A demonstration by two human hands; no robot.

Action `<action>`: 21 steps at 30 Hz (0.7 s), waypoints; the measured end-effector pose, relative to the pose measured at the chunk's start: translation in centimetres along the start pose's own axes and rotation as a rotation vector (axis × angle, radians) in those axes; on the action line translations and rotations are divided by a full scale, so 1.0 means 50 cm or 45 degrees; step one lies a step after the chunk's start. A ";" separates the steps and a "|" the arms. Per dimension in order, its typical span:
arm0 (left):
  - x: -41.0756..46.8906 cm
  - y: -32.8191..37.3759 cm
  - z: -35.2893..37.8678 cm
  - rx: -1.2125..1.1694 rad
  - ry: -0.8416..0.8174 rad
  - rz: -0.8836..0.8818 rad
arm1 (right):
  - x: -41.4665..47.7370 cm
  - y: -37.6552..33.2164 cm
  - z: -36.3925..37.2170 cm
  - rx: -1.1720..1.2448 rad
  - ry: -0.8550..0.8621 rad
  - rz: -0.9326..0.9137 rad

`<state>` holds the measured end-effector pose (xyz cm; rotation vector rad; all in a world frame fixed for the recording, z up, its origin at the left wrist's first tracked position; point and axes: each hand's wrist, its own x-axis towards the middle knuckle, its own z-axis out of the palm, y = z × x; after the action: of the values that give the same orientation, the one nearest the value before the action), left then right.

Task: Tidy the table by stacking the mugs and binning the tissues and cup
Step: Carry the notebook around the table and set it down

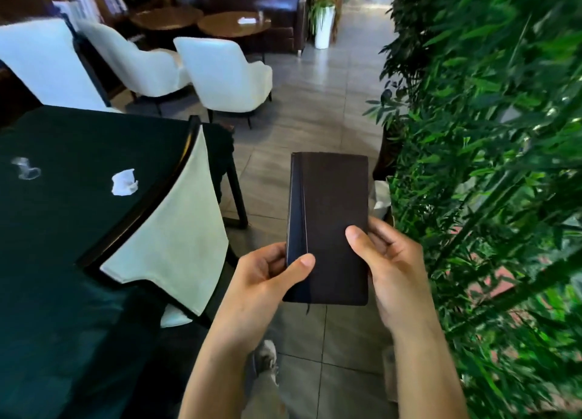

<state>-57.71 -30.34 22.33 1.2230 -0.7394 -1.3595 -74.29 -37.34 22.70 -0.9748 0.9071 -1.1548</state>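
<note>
We saw both hands gripping a dark brown folder, long and narrow like a menu cover (330, 229), held out over the grey tiled floor (318, 110). The left hand (264, 280) clamped the folder's near left edge, its thumb (302, 262) pressed flat on the cover and the other fingers tucked beneath, where we could not see them. The right hand (387, 261) closed on the near right edge, thumb (357, 239) on top and the curled fingers wrapped round the side. A thin ribbon or tab (308, 308) hung from the folder's near end, just below the left thumb. Left of the left hand stood a chair back (176, 229) with a pale panel in a black frame, and beyond it, farther left, lay the dark green table (63, 229). On that table, well apart from both hands, rested a crumpled white tissue (124, 182) and, farther left again, a small clear cup (26, 168) that was blurred; we could not tell whether it stood upright. Close on the right of the right hand rose a wall of green bamboo-like foliage (488, 135). Below the wrists a grey shoe (264, 360) showed on the tiles. Ahead of the fingertips, far off, stood white armchairs (226, 72), round wooden tables (234, 25), a dark sofa (252, 0) and a tall white planter (324, 25).
</note>
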 end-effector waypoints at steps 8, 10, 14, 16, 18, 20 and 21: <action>0.243 0.067 -0.057 0.070 -0.111 -0.063 | 0.220 0.018 0.067 -0.041 0.129 0.007; 0.299 0.100 -0.079 0.102 -0.121 -0.052 | 0.279 0.014 0.097 -0.039 0.152 -0.001; 0.412 0.164 -0.133 0.168 -0.185 -0.075 | 0.388 0.008 0.154 -0.019 0.142 -0.020; 0.467 0.187 -0.157 0.184 -0.233 -0.095 | 0.439 0.007 0.176 -0.037 0.137 -0.035; 0.516 0.203 -0.174 0.180 -0.238 -0.118 | 0.484 0.007 0.192 -0.061 0.125 -0.048; 0.558 0.212 -0.182 0.163 -0.238 -0.124 | 0.524 0.005 0.203 -0.084 0.112 -0.049; 0.580 0.215 -0.186 0.151 -0.242 -0.130 | 0.544 0.005 0.206 -0.094 0.111 -0.045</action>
<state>-41.49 -58.23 22.60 1.2498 -0.9124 -1.5493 -59.83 -62.56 23.79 -1.0096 1.0116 -1.2089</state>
